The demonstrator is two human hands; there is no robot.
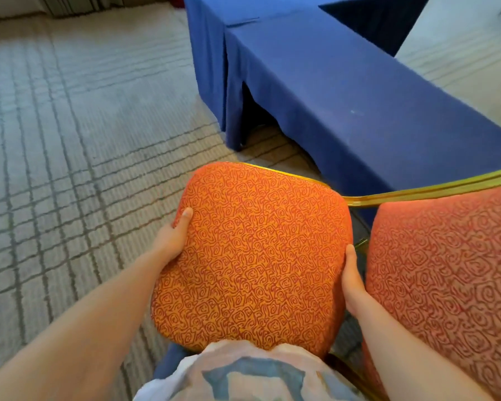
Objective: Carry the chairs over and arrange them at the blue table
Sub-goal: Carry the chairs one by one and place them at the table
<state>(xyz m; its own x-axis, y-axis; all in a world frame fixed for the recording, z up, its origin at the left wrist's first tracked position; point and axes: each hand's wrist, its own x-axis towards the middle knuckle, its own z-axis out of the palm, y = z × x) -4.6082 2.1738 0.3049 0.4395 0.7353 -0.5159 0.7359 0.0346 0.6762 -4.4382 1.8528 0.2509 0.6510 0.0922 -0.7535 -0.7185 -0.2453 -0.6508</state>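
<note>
Orange chair (255,256) gripped between left hand (172,241), right hand (353,282)

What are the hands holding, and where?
The orange chair, by its cushion: the left hand grips the cushion's left edge and the right hand grips its right edge.

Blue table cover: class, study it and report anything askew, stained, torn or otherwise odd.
Little stands out. The blue table cover carries a small pale fleck on top, and its skirt gapes at the near corner, showing dark space beneath. No tear or spill shows.
</note>
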